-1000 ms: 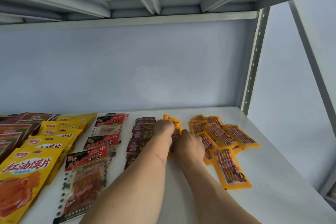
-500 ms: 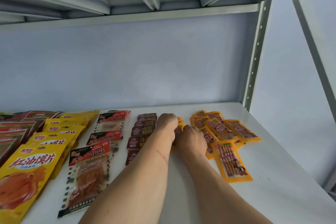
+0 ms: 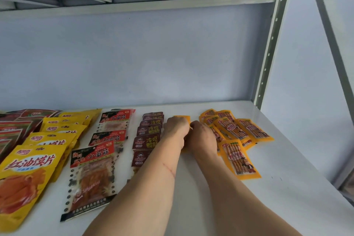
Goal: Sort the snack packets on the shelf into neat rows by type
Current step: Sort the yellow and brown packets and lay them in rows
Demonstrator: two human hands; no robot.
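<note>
hands, left point(image 3: 177, 129) and right point(image 3: 203, 136), cover orange packets point(image 3: 182, 118).

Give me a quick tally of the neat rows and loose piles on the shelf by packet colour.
Big yellow packets: 1 row
Red-and-black packets: 1 row
Maroon packets: 1 row
Dark red packets, far left: 1 group, partly out of view
Orange packets: 1 loose pile
Total: 5 groups

Soft, even, bluish daylight, faint shadows, slight overall softness, wide-angle bending at the frame's right edge.
</note>
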